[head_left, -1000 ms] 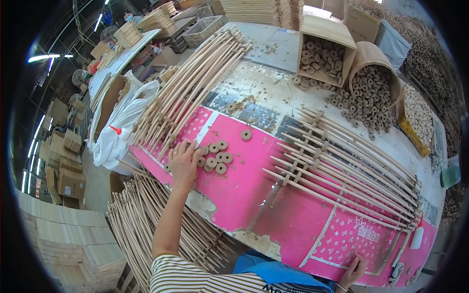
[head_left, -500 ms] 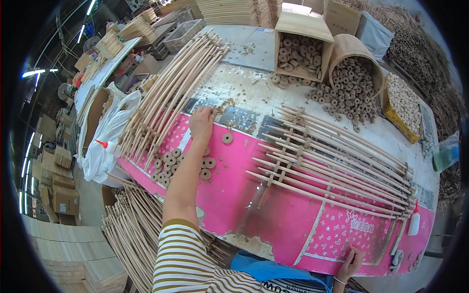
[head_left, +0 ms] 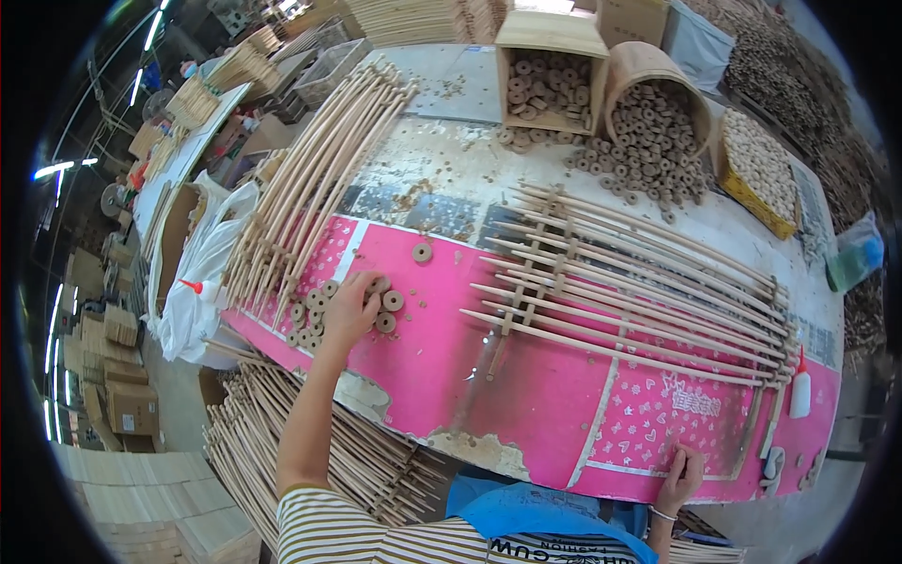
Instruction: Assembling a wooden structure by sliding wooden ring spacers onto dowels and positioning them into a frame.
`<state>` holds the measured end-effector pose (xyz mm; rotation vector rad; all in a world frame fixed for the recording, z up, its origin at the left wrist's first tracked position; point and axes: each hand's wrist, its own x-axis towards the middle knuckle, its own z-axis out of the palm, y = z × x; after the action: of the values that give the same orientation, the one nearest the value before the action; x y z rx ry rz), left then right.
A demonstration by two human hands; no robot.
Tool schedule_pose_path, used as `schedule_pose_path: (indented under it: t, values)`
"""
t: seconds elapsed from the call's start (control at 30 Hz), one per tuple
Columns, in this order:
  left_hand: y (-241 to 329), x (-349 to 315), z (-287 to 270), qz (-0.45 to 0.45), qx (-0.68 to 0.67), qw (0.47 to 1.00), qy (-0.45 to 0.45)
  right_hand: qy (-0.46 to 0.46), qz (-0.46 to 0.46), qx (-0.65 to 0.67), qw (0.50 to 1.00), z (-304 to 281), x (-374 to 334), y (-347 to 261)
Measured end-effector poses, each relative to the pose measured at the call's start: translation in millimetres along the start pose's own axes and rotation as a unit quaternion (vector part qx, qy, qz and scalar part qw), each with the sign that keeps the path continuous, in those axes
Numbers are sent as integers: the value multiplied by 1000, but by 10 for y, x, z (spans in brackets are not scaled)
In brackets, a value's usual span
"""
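My left hand [head_left: 349, 308] is at the small pile of round wooden rings [head_left: 307, 320] on the pink table cover, its thumb and fingers closed about one ring at the pile's right side. Its palm side is hidden. Two more rings [head_left: 386, 322] lie just right of the thumb, and a single ring [head_left: 422, 253] sits apart, farther back. My right hand [head_left: 681, 475] rests at the table's near edge with fingers curled; whatever they hold is hidden. Beyond it lies a rack of pointed wooden rods [head_left: 620, 301] joined by crosspieces.
Long rods [head_left: 315, 179] lie bundled at the table's left. A wooden box [head_left: 552, 80] and a round tub [head_left: 658, 99] spill rings at the back. A yellow basket [head_left: 752, 202] holds pale pieces. Red-tipped glue bottles [head_left: 800, 390] stand at both sides. More rods [head_left: 310, 442] lie below the near edge.
My left hand has come back toward me, from the bare tabletop beyond the pink cover to the ring pile. My right hand stays near the front edge. The whole view has shifted slightly.
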<state>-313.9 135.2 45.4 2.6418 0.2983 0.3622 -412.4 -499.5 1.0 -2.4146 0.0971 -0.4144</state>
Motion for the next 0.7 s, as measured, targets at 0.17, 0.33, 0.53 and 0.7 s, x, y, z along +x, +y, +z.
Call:
schedule_pose_path:
  t: [0.17, 0.33, 0.53, 0.7]
  values:
    - [581, 421, 213, 44, 121, 992, -5, 43, -5, -3, 999, -153, 11, 98]
    - [545, 640, 604, 98, 358, 907, -198, -14, -66, 85, 994, 322, 40, 283]
    - [974, 1354, 1638, 304, 30, 951, -38, 36, 12, 33, 999, 74, -64, 284]
    - [2141, 1517, 2110, 412, -21, 909, -57, 121, -50, 55, 990, 190, -31, 225]
